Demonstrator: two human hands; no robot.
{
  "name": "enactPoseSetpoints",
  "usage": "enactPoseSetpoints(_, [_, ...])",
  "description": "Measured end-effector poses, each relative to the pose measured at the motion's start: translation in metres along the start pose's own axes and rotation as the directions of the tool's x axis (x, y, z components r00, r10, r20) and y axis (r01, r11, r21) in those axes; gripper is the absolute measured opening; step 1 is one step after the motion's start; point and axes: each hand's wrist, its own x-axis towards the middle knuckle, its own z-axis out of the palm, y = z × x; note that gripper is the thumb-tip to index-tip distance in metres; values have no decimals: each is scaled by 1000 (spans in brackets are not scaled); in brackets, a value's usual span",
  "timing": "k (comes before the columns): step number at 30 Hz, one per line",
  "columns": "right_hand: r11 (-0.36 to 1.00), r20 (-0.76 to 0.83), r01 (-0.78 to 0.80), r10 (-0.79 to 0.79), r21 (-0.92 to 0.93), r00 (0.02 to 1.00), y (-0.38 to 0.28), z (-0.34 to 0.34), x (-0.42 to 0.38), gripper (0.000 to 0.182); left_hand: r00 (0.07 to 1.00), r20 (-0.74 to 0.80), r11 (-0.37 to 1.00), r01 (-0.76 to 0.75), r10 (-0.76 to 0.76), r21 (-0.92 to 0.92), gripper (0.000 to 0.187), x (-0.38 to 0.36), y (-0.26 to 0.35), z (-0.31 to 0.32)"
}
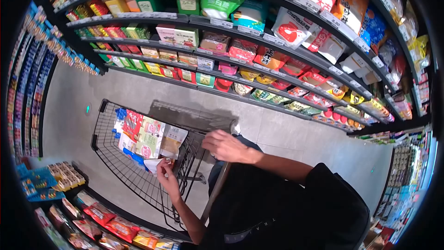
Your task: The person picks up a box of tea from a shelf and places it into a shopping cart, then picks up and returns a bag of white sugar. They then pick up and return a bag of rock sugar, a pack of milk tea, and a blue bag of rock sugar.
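My left hand (167, 176) is over the near part of a wire shopping cart (138, 185). Its fingers are closed at the edge of a white paper-like piece (152, 165). My right hand (227, 146) is above the cart's handle end, fingers loosely bent, with nothing visible in them. In the cart lie a red packet (132, 124), a light box with pink and green print (149, 133), a brown and white pouch (173, 140) and a blue item (133, 156). The cart's handle (219, 187) runs beside my black shirt, partly hidden by it.
Long shelves (194, 21) of packaged food with price tags curve along the far side. A rack of small goods (32, 88) is at left. Low shelves of red and yellow bags (111, 222) and a carton display (64, 176) border the near left. Grey floor (69, 102) shows around the cart.
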Motion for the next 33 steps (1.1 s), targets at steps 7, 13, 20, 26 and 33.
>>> enactPoseSetpoints(7, [999, 269, -27, 21, 20, 963, -34, 20, 3, 21, 973, 187, 990, 124, -135, 65, 27, -20, -53, -24])
enactPoseSetpoints(13, [983, 189, -150, 128, 106, 974, -30, 20, 11, 19, 974, 206, 955, 36, -100, 296, 32, -18, -40, -19])
enactPoseSetpoints(20, [968, 185, -208, 180, 143, 966, -30, 25, 21, 18, 934, 285, 961, 149, -213, 232, 32, -6, -30, -28])
enactPoseSetpoints(26, [975, 140, -188, 171, 119, 975, -34, 26, 29, 20, 971, -56, 889, 237, -234, 392, 32, 65, -145, -107])
enactPoseSetpoints(33, [973, 145, -215, 201, 88, 969, -33, 28, 32, 18, 919, 113, 887, 325, -378, 329, 66, 100, -215, -129])
